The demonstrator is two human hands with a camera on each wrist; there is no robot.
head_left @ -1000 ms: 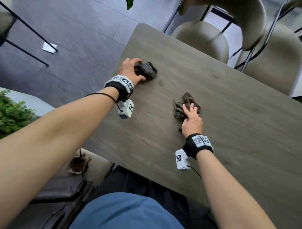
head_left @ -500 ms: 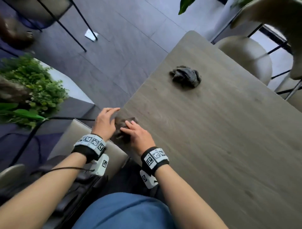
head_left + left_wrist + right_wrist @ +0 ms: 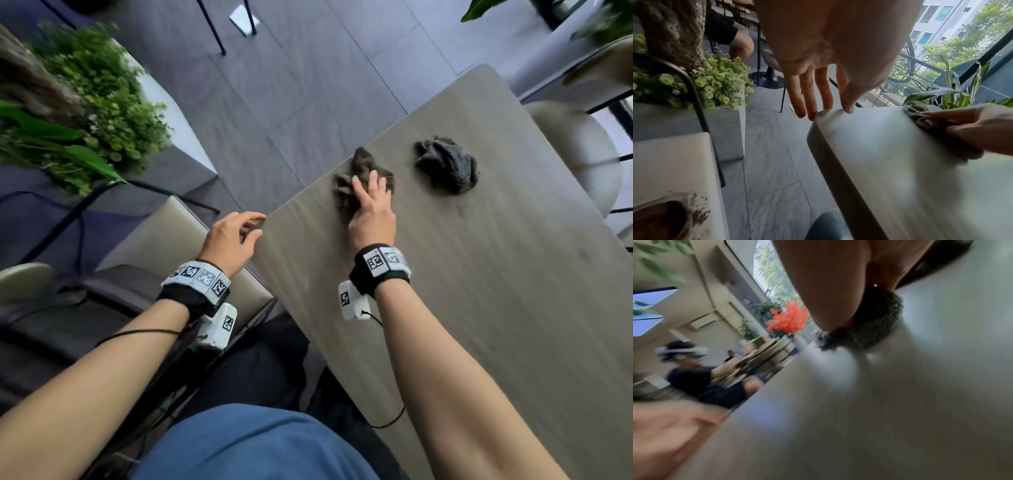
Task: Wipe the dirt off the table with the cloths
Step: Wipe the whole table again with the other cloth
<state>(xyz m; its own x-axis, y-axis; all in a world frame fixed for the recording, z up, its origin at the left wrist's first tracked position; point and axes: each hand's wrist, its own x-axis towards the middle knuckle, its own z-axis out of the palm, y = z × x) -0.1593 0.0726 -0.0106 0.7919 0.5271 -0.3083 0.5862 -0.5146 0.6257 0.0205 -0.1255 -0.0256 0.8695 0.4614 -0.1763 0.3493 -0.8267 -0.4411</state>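
Wiping judged midway. Cloth (image 3: 363,180) pressed on desk (image 3: 479,291) under right hand (image 3: 371,214), fingers spread. 2nd cloth (image 3: 447,168) left idle at 2 o'clock. Left hand (image 3: 231,241) relaxed, empty, at desk edge. No dirt discernible.

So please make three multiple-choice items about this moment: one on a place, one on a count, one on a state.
1. Where is the left hand?
A. at the table's corner
B. on the free cloth
C. on a chair

2. How many cloths lie on the table?
A. one
B. two
C. three

3. What is the right hand doing?
A. hanging idle
B. lifting a cloth high
C. pressing a cloth on the table

Key: 1 A, in the left wrist view its fingertips reach the corner edge; 2 B, one is under the right hand, and a free cloth lies beside it; 3 C, its fingers lie on the cloth, which is on the tabletop.
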